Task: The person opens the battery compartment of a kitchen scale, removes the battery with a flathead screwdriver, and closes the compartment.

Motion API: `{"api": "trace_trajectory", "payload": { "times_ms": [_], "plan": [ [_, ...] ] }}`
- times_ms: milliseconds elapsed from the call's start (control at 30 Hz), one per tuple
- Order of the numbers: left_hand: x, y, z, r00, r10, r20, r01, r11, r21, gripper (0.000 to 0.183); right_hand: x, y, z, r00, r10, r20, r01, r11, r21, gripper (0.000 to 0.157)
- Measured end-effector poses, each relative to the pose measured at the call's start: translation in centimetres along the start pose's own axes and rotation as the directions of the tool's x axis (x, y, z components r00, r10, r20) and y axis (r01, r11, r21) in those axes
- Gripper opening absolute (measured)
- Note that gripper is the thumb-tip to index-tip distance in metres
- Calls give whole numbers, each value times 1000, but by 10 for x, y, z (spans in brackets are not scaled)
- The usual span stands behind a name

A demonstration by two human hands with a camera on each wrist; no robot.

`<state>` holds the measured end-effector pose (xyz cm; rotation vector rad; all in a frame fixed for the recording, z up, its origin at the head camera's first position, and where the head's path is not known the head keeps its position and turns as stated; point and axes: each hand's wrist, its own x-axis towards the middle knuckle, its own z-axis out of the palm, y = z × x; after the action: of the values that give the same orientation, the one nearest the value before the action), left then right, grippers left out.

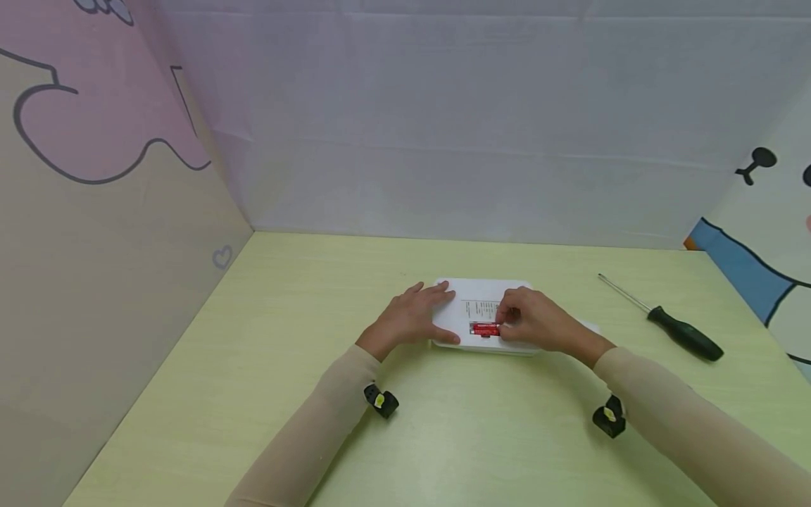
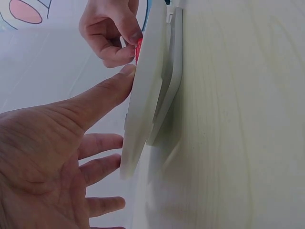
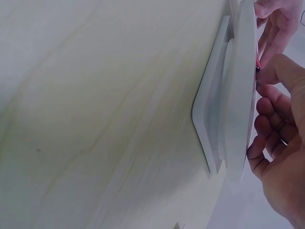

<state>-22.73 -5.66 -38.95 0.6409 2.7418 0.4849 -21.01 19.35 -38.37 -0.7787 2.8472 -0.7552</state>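
Note:
A flat white device [image 1: 481, 289] lies with a small battery compartment and printed text on its upper face. A red battery [image 1: 484, 329] sits at the compartment. My left hand [image 1: 415, 315] rests on the device's left end, fingers spread and thumb along the near edge; in the left wrist view the thumb tip is close to the battery. My right hand [image 1: 535, 321] pinches the battery's right end between thumb and curled fingers. A small metal spring [image 3: 258, 83] shows beside those fingertips in the right wrist view. The right hand hides part of the compartment.
A screwdriver [image 1: 686, 334] with a dark handle lies on the table to the right, its tip pointing back left. Under the device, a white plate [image 2: 172, 71] slants away from the body. A pale wall [image 1: 481, 127] stands behind the table, with printed side panels left and right.

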Motion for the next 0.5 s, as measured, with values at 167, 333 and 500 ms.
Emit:
{"api": "trace_trajectory", "payload": {
  "times_ms": [167, 333, 500],
  "plan": [
    [0, 0, 0, 1000, 1, -3, -1, 1000, -3, 90, 0, 1, 1, 1000, 1, -7, -1, 1000, -6, 10],
    [0, 0, 1, 1000, 0, -3, 0, 1000, -3, 90, 0, 2, 1, 1000, 4, 0, -4, 1000, -3, 10],
    [0, 0, 1, 1000, -1, -5, 1, 1000, -10, 90, 0, 3, 1, 1000, 10, 4, -10, 1000, 1, 10]
  ]
}}
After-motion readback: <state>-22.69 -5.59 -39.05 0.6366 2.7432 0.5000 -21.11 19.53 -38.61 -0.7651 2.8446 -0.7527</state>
